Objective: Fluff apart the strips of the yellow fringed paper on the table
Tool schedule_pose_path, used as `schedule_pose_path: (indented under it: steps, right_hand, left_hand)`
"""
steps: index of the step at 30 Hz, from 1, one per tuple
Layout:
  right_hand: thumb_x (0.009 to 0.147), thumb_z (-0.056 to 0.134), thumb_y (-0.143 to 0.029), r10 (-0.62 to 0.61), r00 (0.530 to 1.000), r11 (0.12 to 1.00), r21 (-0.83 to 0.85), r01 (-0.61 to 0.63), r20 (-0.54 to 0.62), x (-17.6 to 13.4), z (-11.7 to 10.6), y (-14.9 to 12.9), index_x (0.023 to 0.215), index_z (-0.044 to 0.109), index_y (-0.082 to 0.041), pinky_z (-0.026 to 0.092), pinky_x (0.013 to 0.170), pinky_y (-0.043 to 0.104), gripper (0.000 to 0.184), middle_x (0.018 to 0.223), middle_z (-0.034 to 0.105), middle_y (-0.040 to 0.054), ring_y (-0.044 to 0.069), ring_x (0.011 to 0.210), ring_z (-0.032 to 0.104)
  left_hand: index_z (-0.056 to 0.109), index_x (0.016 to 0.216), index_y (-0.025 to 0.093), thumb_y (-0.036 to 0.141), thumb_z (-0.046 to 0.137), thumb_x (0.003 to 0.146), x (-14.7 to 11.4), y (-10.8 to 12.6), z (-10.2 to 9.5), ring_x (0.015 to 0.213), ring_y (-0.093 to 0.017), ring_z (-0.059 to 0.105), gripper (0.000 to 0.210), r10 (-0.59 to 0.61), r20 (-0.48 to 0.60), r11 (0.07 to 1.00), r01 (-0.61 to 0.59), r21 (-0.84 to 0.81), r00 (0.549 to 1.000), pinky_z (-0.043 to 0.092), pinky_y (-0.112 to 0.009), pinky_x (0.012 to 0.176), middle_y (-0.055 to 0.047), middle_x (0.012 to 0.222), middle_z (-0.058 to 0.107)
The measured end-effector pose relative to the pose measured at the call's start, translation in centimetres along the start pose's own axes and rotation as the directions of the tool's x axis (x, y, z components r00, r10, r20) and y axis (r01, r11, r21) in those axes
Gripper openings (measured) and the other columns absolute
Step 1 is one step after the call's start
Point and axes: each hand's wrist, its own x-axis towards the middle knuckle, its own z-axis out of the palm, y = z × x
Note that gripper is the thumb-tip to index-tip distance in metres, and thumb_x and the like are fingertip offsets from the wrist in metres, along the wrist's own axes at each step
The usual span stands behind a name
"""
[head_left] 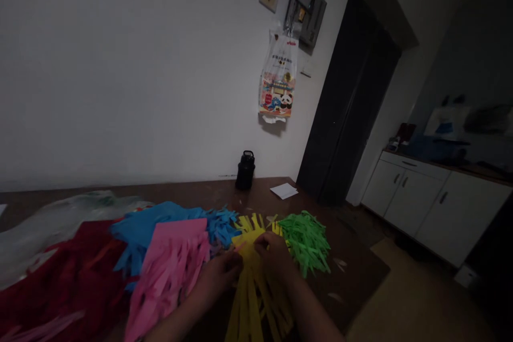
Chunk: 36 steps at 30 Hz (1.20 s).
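The room is dim. A white wall (120,64) carries a hanging plastic bag (279,77) beside a dark door (344,112). White cabinets (433,203) stand at right on the tan floor (409,299). A black bottle (245,170) sits at the brown surface's (192,192) far edge.

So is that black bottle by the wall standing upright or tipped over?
Upright. The black bottle stands on its base on the table, lid on top, beside the wall.

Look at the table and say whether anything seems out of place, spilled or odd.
Small pale paper scraps lie scattered on the bare table right of the green strips, like offcuts. The coloured fringed piles overlap untidily. Both hands, left hand and right hand, rest on the yellow strips.
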Motion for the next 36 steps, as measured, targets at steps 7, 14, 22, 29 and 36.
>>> schedule_pose_path:
  steps: [7,14,22,29,36]
  right_hand:
    - [0.077,0.056,-0.012,0.043,0.994,0.99,0.138,-0.029,-0.098,0.3,-0.3,0.3,0.073,0.059,-0.021,0.046,0.071,0.027,0.01,0.077,0.064,0.0009,0.016,0.076,0.059]
    - [0.08,0.053,-0.021,0.111,0.991,0.923,0.377,-0.077,-0.07,0.3,-0.6,-0.1,0.075,0.053,-0.022,0.052,0.073,0.029,0.006,0.079,0.069,0.003,0.018,0.076,0.066]
    - [0.081,0.05,-0.025,0.127,0.991,0.906,0.413,-0.096,-0.049,-0.1,-0.9,-0.8,0.077,0.049,-0.023,0.041,0.053,0.022,0.004,0.063,0.056,-0.0029,0.014,0.057,0.056]
    - [0.083,0.054,-0.022,0.053,0.989,0.969,0.247,-0.017,-0.138,-0.4,-1.1,-1.5,0.105,0.055,-0.019,0.049,0.079,0.036,0.022,0.103,0.066,0.0096,0.021,0.085,0.064]
    - [0.075,0.071,-0.02,-0.268,0.963,0.95,-0.162,0.267,0.017,-0.6,1.1,-0.8,0.114,0.06,-0.018,0.046,0.092,0.05,0.041,0.111,0.066,0.0131,0.032,0.104,0.06]
  left_hand:
    - [0.064,0.08,0.018,0.027,0.063,0.087,-0.4,0.1,0.1,0.074,-0.017,0.067,0.011,0.019,0.007,0.999,-0.019,-0.038,1.0,0.05,-0.033,0.072,0.003,0.074,0.069]
    - [0.06,0.086,0.02,0.047,0.051,0.084,0.1,0.2,0.4,0.073,-0.02,0.067,0.029,-0.003,-0.113,0.995,-0.008,-0.095,0.994,0.05,-0.034,0.067,-0.001,0.077,0.068]
    - [0.063,0.09,0.02,0.048,0.052,0.083,1.3,0.0,0.4,0.079,-0.021,0.068,0.031,0.054,-0.132,0.983,-0.076,-0.17,0.99,0.051,-0.034,0.071,-0.002,0.081,0.07]
    - [0.063,0.078,0.019,0.049,0.059,0.085,1.3,0.1,0.4,0.077,-0.018,0.066,0.031,0.058,-0.13,0.968,-0.088,-0.234,0.99,0.052,-0.036,0.075,0.001,0.076,0.068]
    - [0.064,0.075,0.02,0.05,0.063,0.08,0.7,0.1,0.2,0.073,-0.018,0.065,0.03,0.073,-0.152,0.955,-0.113,-0.275,0.986,0.051,-0.033,0.07,0.001,0.073,0.07]
